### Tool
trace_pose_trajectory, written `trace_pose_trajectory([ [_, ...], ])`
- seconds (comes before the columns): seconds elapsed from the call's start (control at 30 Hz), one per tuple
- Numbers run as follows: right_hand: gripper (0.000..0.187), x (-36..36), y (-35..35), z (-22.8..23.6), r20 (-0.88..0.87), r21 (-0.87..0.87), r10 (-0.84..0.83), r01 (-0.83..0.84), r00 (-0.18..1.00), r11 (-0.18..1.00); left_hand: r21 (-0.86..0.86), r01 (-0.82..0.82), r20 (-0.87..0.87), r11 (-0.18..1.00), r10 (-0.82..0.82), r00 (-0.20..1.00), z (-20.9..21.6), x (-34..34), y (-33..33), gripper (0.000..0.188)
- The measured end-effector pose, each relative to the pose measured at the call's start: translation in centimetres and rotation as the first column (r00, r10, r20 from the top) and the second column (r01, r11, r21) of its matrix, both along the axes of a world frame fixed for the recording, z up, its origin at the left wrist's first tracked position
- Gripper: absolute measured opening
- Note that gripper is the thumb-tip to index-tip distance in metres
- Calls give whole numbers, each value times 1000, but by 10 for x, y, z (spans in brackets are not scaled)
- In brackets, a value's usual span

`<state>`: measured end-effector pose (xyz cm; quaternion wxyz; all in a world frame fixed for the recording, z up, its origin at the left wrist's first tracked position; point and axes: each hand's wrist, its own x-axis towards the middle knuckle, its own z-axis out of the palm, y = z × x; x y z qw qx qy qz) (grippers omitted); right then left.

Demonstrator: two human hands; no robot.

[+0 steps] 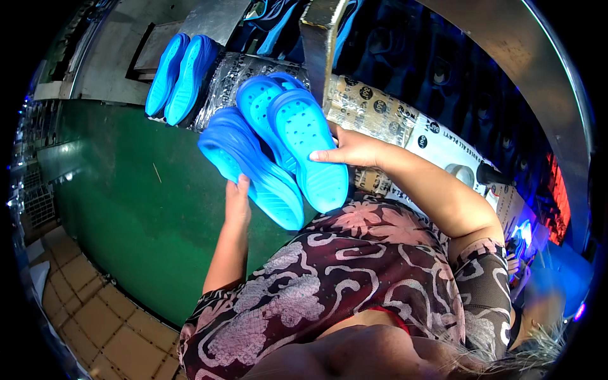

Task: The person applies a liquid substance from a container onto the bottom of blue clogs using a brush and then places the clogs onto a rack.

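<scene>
Several bright blue foam clogs are bunched together in front of me, held between my two hands. My left hand (237, 197) grips the lower side of the leftmost clog (253, 171), which is tilted on its edge. My right hand (354, 149) is closed around the nearest clog (310, 145), its thumb lying over the footbed and its fingers hidden behind. Behind that one shows another clog (258, 109) with a perforated top, and a strip of a further blue upper is partly covered.
Two blue clogs (191, 79) stand side by side on the ledge at upper left. A metal post (320, 44) rises beyond my hands. Tape-wrapped padding (373, 107) and a tape roll (461, 172) lie to the right, near another person's hand (512, 263). The floor (126, 190) is green.
</scene>
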<state>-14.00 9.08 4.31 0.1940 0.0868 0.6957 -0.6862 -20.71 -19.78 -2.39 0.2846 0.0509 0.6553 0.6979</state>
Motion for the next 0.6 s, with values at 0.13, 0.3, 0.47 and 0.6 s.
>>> trace_pose_trajectory([
  [0.13, 103, 25, 4, -7, 44, 126, 100, -105, 994, 986, 31, -66, 14, 997, 65, 998, -6, 32, 4, 77],
  [0.3, 102, 62, 8, -3, 89, 193, 127, -143, 988, 971, -63, 75, 39, 995, -73, 997, 9, 71, 3, 84],
  [0.47, 86, 120, 36, 3, 366, 130, 75, -130, 928, 983, -101, 218, -7, 971, -220, 976, 20, 80, 47, 75],
  [0.6, 80, 152, 59, 8, 363, 148, -108, 57, 926, 987, -79, 353, -25, 932, -356, 934, 17, 62, 96, 78],
])
